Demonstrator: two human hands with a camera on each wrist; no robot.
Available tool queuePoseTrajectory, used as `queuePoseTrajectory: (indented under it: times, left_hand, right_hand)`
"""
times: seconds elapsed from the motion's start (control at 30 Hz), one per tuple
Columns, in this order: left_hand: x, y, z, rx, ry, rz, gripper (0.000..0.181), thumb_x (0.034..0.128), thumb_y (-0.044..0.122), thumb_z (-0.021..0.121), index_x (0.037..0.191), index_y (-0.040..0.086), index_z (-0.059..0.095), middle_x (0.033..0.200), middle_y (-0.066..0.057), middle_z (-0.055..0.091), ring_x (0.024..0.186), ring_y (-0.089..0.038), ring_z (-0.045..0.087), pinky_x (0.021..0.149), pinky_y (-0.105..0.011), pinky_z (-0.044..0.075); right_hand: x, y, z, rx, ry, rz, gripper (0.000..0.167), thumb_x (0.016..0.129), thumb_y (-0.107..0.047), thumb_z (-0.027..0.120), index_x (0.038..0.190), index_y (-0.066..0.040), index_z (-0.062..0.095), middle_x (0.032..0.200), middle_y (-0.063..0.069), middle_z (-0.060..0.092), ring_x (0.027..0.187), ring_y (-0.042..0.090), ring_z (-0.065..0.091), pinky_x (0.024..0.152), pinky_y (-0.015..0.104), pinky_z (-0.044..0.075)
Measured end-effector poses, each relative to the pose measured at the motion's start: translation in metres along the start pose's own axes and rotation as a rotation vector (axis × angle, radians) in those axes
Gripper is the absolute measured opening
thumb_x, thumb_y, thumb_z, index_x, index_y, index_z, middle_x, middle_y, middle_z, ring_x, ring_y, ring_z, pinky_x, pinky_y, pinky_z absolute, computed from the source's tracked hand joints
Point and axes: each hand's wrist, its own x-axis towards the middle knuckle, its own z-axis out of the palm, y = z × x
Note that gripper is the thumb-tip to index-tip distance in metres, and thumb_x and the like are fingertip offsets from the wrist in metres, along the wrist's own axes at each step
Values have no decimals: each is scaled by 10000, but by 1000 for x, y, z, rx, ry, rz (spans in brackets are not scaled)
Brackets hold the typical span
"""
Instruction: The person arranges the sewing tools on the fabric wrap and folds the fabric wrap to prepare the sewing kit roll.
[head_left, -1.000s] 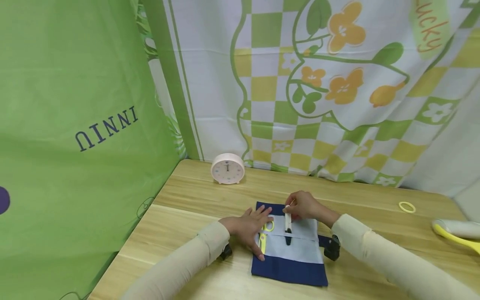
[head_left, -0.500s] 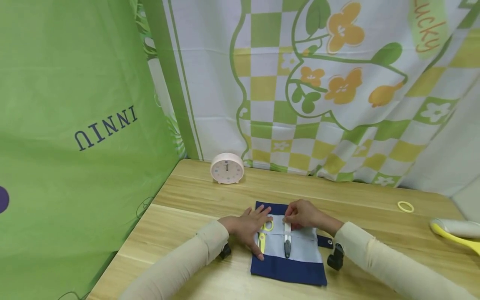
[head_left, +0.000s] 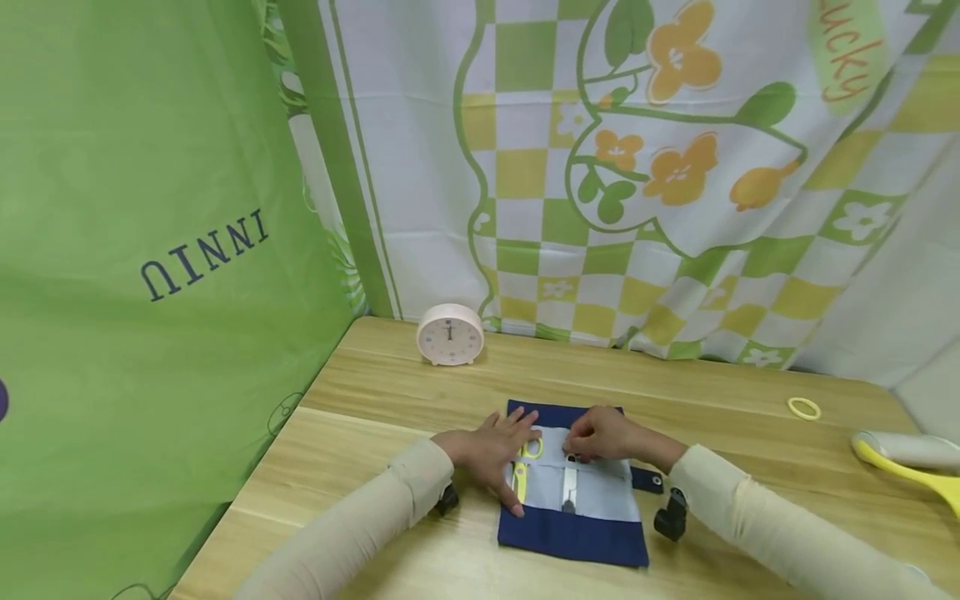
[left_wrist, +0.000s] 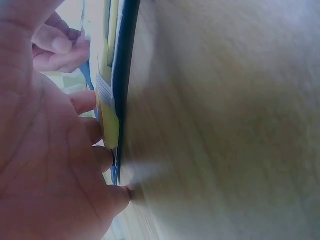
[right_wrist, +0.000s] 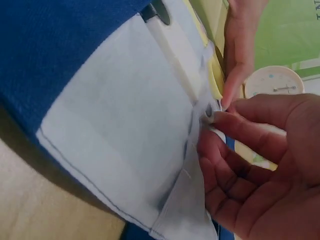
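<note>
A navy roll-up pouch (head_left: 570, 537) with pale grey inner pockets lies unfolded on the table. Yellow scissors (head_left: 521, 482) sit in its left part, their handle loops upward. To their right, a slim white tool (head_left: 570, 490) with a dark rounded tip lies tucked in behind the pocket band. My left hand (head_left: 491, 458) rests spread on the pouch's left edge, partly over the scissors. At the tool's upper end, thumb and forefinger of my right hand (right_wrist: 265, 150) pinch its greyish tip by the pocket edge. Its other fingers curl behind the cloth.
A pink round clock (head_left: 450, 335) stands at the table's back left. On the right lie a yellow ring (head_left: 804, 408) and a white roll with a yellow handle (head_left: 903, 467). The pouch's snap strap (head_left: 647, 480) sticks out to the right.
The white tool has slid down toward the pouch's lower flap, its dark tip now near the navy edge. My right hand has moved down with it; the left hand has stayed in place.
</note>
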Motion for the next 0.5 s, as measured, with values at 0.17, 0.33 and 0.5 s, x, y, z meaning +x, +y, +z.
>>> queuePoseTrajectory:
  times: [0.17, 0.33, 0.5]
  left_hand:
    - [-4, 0, -3, -7, 23, 14, 1212, 721, 645, 807, 1615, 143, 160, 1711, -88, -57, 1588, -304, -63, 1253, -607, 41]
    - [-16, -2, -5, -18, 35, -6, 1252, 718, 616, 826, 1613, 92, 123, 1709, -118, -23, 1587, -321, -42, 1256, -600, 41]
    - [-25, -4, -5, -7, 17, -46, 1259, 720, 617, 822, 1611, 79, 114, 1711, -107, -23, 1587, -319, -46, 1264, -577, 31]
  right_hand:
    - [-30, 0, -36, -86, 130, -99, 183, 979, -145, 632, 1053, -18, 741, 806, 62, 749, 669, 115, 680, 576, 213, 500]
    - [-95, 10, -86, -393, 272, -106, 100, 943, -150, 683, 958, -80, 754, 774, -40, 720, 664, 2, 609, 574, 212, 478]
    - [-163, 49, -110, -555, 259, 9, 44, 905, -140, 725, 915, -100, 739, 816, -86, 713, 685, -8, 615, 587, 222, 498]
